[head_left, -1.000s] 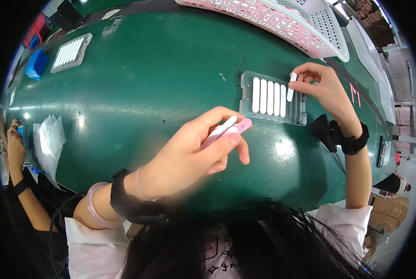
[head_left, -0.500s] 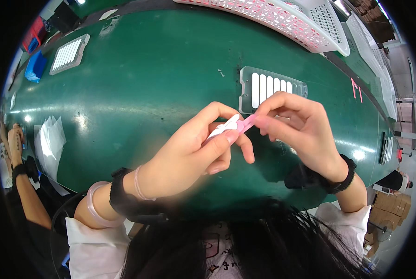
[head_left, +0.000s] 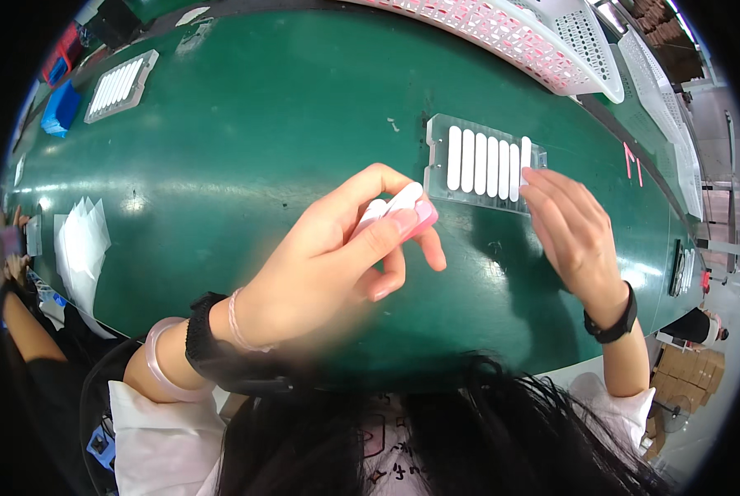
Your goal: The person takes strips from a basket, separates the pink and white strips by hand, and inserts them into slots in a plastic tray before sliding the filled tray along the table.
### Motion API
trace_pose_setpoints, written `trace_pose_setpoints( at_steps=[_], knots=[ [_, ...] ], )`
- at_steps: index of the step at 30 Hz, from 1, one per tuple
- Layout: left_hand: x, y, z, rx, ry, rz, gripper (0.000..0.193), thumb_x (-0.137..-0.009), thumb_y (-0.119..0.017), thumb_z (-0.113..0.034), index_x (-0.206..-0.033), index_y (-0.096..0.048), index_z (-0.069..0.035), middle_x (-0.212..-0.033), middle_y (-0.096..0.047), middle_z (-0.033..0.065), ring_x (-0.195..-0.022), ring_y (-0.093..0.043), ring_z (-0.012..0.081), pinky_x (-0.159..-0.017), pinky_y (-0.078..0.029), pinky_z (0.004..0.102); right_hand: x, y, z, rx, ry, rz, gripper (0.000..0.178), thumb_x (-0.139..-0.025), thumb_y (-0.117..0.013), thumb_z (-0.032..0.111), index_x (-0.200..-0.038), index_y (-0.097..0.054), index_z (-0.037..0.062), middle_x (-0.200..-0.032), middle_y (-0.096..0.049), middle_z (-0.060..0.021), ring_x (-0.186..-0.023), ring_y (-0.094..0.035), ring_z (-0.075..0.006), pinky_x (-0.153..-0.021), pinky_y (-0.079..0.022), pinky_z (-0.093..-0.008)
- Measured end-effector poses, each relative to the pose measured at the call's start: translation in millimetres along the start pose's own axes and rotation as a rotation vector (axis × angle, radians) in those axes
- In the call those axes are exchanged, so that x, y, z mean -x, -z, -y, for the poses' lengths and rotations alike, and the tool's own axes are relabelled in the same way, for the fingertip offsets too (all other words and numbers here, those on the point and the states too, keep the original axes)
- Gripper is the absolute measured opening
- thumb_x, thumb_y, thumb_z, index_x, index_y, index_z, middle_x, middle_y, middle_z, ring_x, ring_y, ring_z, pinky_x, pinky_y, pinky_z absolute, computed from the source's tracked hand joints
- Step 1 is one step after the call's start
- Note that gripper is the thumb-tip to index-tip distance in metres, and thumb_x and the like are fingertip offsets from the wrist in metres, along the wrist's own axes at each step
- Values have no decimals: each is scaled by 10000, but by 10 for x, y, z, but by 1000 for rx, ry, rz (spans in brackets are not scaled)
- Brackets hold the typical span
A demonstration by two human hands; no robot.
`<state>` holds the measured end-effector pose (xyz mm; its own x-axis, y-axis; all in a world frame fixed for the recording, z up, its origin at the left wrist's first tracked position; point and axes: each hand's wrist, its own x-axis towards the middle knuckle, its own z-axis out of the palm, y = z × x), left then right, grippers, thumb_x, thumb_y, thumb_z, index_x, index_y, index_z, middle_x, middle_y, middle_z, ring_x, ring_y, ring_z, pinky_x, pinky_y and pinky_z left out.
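Paper sheets [head_left: 79, 244] sit far left on the green table [head_left: 262, 124], with a second filled tray [head_left: 120, 83] up in the far left corner. Your left hand [head_left: 328, 260] is closed in a pinch on a small stack: white strips [head_left: 390, 204] over a pink piece [head_left: 423, 217], thumb and forefinger clamped. Keep that pinch firm and level, I'd say, so the stack doesn't fan out. Clear slotted tray [head_left: 481, 161] lies just right of it, most slots filled with white strips. Your right hand [head_left: 572, 231] is mostly open, fingertips on the last white strip [head_left: 524, 159] at the tray's right end; press it flat and square into its slot. Half a second ago both hands met at the stack; now the right has gone to the tray. White and pink baskets [head_left: 552, 41] sit beyond.
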<state>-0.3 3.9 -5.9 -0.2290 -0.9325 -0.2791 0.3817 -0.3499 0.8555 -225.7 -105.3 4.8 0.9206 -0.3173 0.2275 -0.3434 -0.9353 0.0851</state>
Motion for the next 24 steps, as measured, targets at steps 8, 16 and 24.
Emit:
trace_pose_setpoints(
  at_steps=[8,16,24],
  knots=[
    [18,-9,26,-3,-39,29,172,-872,-369,-114,-1016,-407,-28,-812,-551,118,-474,-351,37,-377,-219,153,37,72,211,-77,-120,-65,278,-604,-614,-59,-870,-542,-25,-855,-574,-109,-780,-554,-247,-642,-459,-329],
    [34,-44,26,-53,-51,80,199,-886,-359,-102,-1068,-353,-23,-819,-551,128,-497,-349,35,-413,-246,146,-365,114,565,-1028,-546,10,188,-698,-644,-8,-846,-529,-12,-720,-556,-46,-636,-521,-67,-569,-414,-192],
    [20,-43,27,-62,-109,72,186,-887,-352,-88,-1061,-347,-22,-829,-565,153,-493,-341,31,-427,-260,137,-392,117,468,-1463,-759,-128,89,-757,-593,4,-831,-551,-21,-809,-591,-61,-716,-568,-99,-616,-466,-220]
  ],
)
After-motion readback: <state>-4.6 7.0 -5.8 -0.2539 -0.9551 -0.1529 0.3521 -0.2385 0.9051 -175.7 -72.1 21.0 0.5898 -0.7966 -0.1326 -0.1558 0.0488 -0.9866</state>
